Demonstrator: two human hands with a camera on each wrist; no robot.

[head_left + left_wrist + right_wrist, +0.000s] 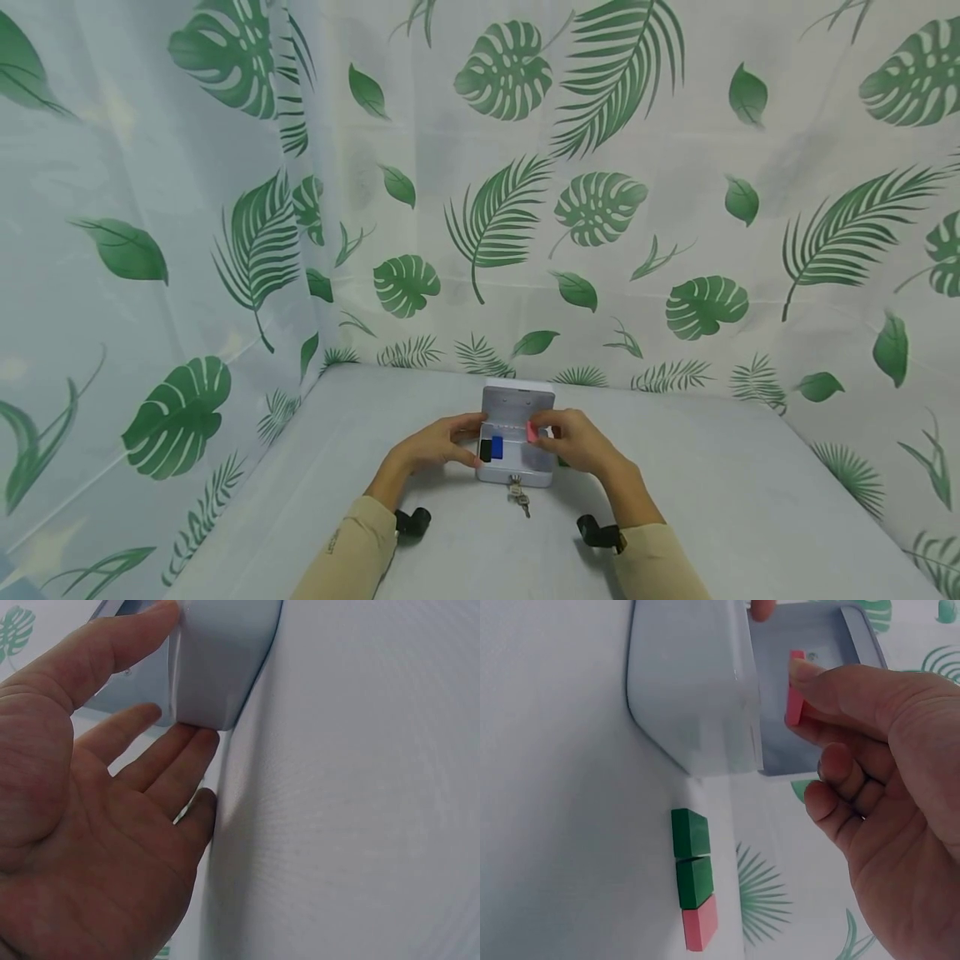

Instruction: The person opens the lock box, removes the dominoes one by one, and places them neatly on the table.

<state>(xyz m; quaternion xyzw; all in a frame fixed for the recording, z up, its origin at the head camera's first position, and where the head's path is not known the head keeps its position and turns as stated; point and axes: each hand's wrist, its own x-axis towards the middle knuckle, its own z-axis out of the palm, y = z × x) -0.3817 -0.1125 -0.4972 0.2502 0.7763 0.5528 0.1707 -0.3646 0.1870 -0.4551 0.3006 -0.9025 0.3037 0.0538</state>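
A small grey metal cash box (517, 477) stands on the table with its lid (517, 405) raised. Inside, at the left, a black block (485, 451) and a blue block (497, 447) lie side by side. My right hand (577, 442) pinches a pink block (795, 709) between thumb and fingers over the right part of the box. My left hand (435, 446) touches the box's left side, thumb on its rim and fingers fairly straight, fingertips against the wall in the left wrist view. Keys (519, 497) hang from the front lock.
Beside the box's right side, in the right wrist view, two green blocks (692, 834) and another pink block (700, 924) lie in a row on the white tabletop (712, 500). A leaf-patterned curtain (420, 333) surrounds the table's back and left.
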